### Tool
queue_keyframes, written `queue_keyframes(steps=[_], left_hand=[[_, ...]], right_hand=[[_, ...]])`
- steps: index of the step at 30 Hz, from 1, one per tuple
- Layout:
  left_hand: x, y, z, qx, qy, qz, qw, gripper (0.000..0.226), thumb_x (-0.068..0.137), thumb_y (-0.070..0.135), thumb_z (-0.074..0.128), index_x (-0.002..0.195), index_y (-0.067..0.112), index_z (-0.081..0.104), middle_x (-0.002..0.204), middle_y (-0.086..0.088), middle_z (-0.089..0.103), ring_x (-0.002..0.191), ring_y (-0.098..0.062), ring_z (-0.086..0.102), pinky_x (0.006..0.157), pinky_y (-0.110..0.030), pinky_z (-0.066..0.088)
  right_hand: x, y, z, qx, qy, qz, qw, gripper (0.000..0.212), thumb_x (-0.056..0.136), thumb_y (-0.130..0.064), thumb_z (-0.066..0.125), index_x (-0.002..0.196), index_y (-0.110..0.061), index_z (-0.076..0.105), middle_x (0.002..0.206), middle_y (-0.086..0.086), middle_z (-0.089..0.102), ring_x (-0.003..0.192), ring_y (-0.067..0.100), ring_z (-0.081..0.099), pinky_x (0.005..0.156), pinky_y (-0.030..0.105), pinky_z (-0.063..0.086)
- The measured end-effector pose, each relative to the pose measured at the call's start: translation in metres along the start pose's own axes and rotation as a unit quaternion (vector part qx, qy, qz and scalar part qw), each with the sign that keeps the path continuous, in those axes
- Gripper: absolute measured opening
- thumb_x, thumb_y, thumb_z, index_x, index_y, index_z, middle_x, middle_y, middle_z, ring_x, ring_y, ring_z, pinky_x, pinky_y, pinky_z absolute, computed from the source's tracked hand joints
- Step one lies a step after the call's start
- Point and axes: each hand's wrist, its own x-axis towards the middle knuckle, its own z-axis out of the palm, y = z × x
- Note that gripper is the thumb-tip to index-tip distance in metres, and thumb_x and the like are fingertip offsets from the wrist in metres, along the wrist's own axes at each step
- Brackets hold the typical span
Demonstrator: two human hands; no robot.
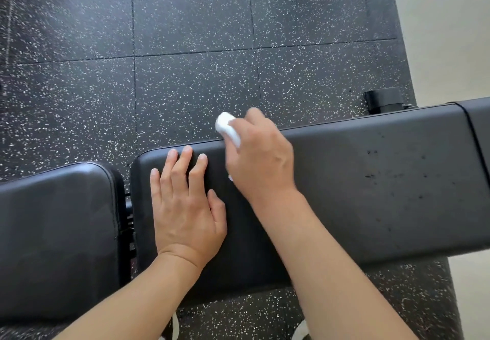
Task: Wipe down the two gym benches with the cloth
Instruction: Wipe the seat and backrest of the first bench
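Note:
A long black padded bench pad [358, 188] runs across the view from the centre to the right edge. My left hand [185, 204] lies flat on its left end with the fingers spread and straight. My right hand [259, 156] grips a small white cloth [228, 127] at the pad's far edge, just right of my left hand; most of the cloth is hidden under the palm. Dark specks mark the pad's right half. A second black pad [53, 239] sits at the lower left, separated from the long pad by a narrow gap.
Black rubber floor tiles with white flecks [185, 34] spread beyond the bench. A black bench foot [384, 99] shows behind the pad at the right. A pale wall [450, 34] stands along the right side. Metal hinge parts [128, 215] sit in the gap between the pads.

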Motion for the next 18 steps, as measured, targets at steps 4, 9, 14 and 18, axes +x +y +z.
queue_keyframes(steps=[4, 9, 14, 18], left_hand=[[0.0, -0.001, 0.003, 0.005, 0.004, 0.0, 1.0, 0.061, 0.091, 0.028, 0.044, 0.149, 0.008, 0.048, 0.159, -0.017, 0.042, 0.156, -0.039, 0.029, 0.126, -0.063, 0.019], [0.0, -0.001, 0.002, 0.001, 0.009, 0.0, 1.0, 0.062, 0.091, 0.028, 0.045, 0.149, 0.007, 0.047, 0.159, -0.018, 0.042, 0.155, -0.04, 0.03, 0.126, -0.063, 0.019], [0.0, 0.0, 0.001, -0.004, 0.002, -0.002, 1.0, 0.06, 0.092, 0.029, 0.043, 0.148, 0.008, 0.049, 0.16, -0.017, 0.041, 0.156, -0.039, 0.029, 0.127, -0.062, 0.017], [0.001, 0.003, -0.002, -0.004, -0.009, -0.006, 1.0, 0.06, 0.092, 0.029, 0.041, 0.147, 0.007, 0.048, 0.16, -0.019, 0.041, 0.155, -0.039, 0.028, 0.127, -0.062, 0.016]], right_hand=[[-0.017, 0.09, -0.039, -0.128, 0.026, 0.06, 0.99, 0.033, 0.101, -0.037, 0.038, 0.123, -0.04, 0.063, 0.095, -0.002, 0.053, 0.086, 0.015, 0.045, 0.065, 0.031, 0.036], [-0.026, 0.087, -0.043, -0.046, 0.104, 0.156, 0.981, 0.02, 0.096, -0.028, 0.059, 0.104, -0.018, 0.074, 0.086, 0.001, 0.047, 0.07, 0.023, 0.042, 0.058, 0.035, 0.038], [-0.014, 0.0, 0.007, -0.017, 0.061, 0.024, 0.998, 0.009, 0.09, -0.021, 0.068, 0.096, -0.016, 0.073, 0.086, 0.005, 0.057, 0.073, 0.03, 0.055, 0.058, 0.039, 0.04], [-0.01, -0.017, 0.015, 0.018, 0.027, -0.001, 0.999, 0.01, 0.094, -0.021, 0.067, 0.097, -0.012, 0.072, 0.09, 0.005, 0.056, 0.076, 0.028, 0.054, 0.06, 0.041, 0.044]])
